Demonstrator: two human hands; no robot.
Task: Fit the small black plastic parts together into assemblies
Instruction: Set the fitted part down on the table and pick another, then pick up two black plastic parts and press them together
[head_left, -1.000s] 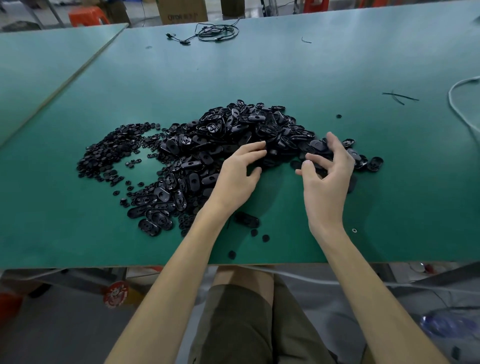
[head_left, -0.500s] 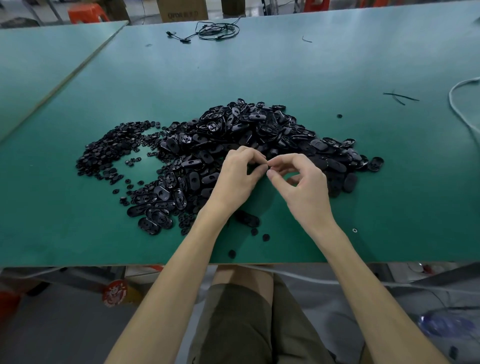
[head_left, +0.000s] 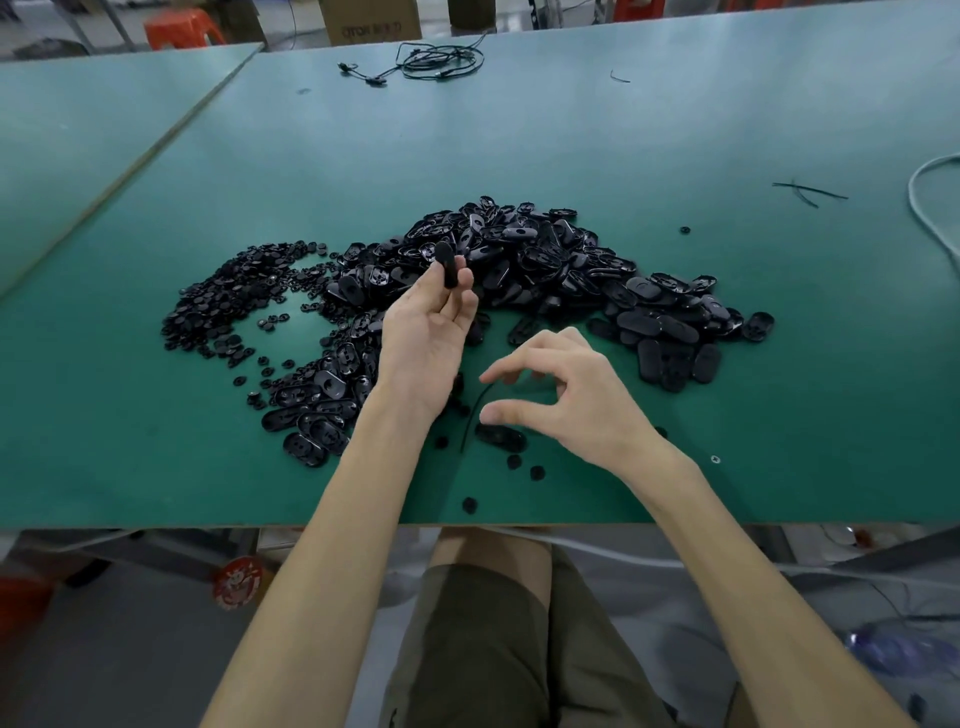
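Observation:
A big heap of black oval plastic shells (head_left: 545, 270) lies across the middle of the green table (head_left: 571, 135), with a pile of small round black parts (head_left: 228, 301) to its left. My left hand (head_left: 426, 332) is raised palm up and pinches one black oval shell (head_left: 447, 264) upright between its fingertips. My right hand (head_left: 566, 400) hovers lower, near the front edge, fingers spread and loosely curled, holding nothing. Under it lie a thin black strand (head_left: 472, 415) and a single oval shell (head_left: 501, 435).
Loose round parts (head_left: 469, 505) dot the table near its front edge. A coiled black cable (head_left: 436, 60) lies at the far side, black strips (head_left: 808, 191) and a white cable (head_left: 930, 208) on the right. A second green table (head_left: 78, 119) adjoins on the left.
The hands had met over the heap's edge. Now they are apart: the left has lifted with an oval shell, and the right has dropped back toward the front edge, opened.

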